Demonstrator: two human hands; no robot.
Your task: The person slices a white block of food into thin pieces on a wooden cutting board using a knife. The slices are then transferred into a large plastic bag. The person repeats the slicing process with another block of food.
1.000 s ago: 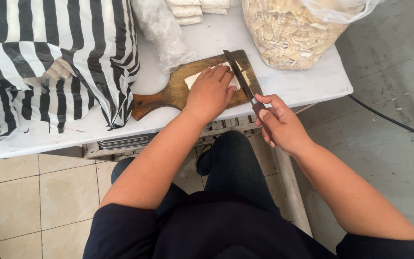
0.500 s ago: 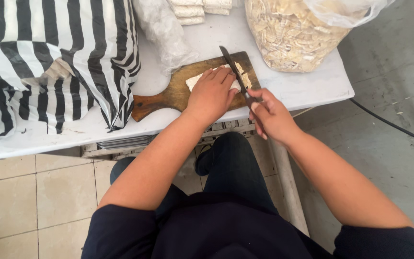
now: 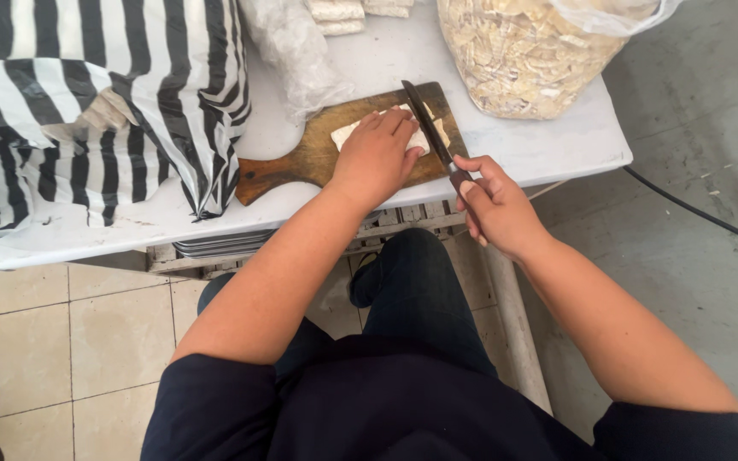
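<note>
White table [image 3: 548, 145] up top holds a brown wooden board [image 3: 301, 158]. I see my left hand [image 3: 377, 158] lying flat, fingers spread a little, pressing a pale block [image 3: 345, 132] on the board. My right hand [image 3: 497, 209] is curled tight around a knife [image 3: 424, 128], blade across the block.

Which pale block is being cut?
The block on the board, under the left hand and knife; the others sit stacked at the table's far edge.
</note>
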